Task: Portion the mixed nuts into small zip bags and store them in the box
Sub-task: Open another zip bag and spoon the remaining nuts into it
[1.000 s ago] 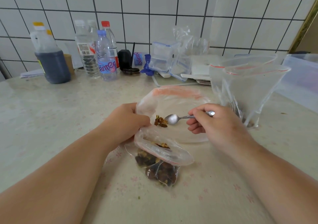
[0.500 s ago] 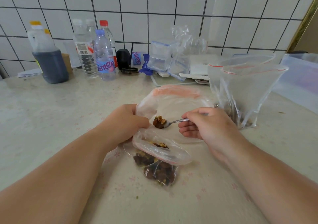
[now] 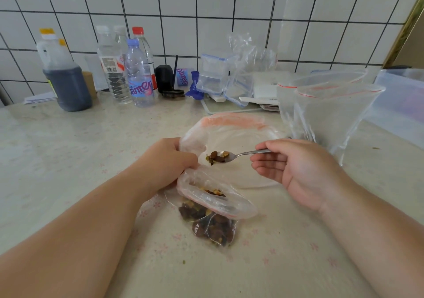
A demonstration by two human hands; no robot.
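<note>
1. The large clear zip bag with a pinkish-red seal strip (image 3: pixel 231 123) lies open on the pale marbled countertop (image 3: pixel 68 160), at twelve o'clock from the small bag. Judging by the loaded spoon at its mouth, it is the supply. It should stay slumped open so the spoon can come out without snagging.

2. The small clear zip bag, part-filled with brown mixed nuts (image 3: pixel 211 219), lies at the middle of the counter, its mouth gaping toward twelve o'clock. Most of the nuts sit in its lower half, with a few near the opening. Its mouth needs to be kept wide and slightly raised, or nuts will roll out onto the counter.

3. The left hand (image 3: pixel 167 162), at nine o'clock from the spoon, is curled tight, gripping the bunched plastic where both bags' rims meet. Which rim it mainly holds I cannot tell.

4. The right hand (image 3: pixel 296 167), at three o'clock from the spoon, pinches the handle between thumb and forefinger, its other fingers loosely bent beneath.

5. The small steel spoon (image 3: pixel 238 155) carries a heap of nuts, some hanging off its nine-o'clock edge. I would keep it level and tip it only once its bowl is over the small bag's mouth.
</note>
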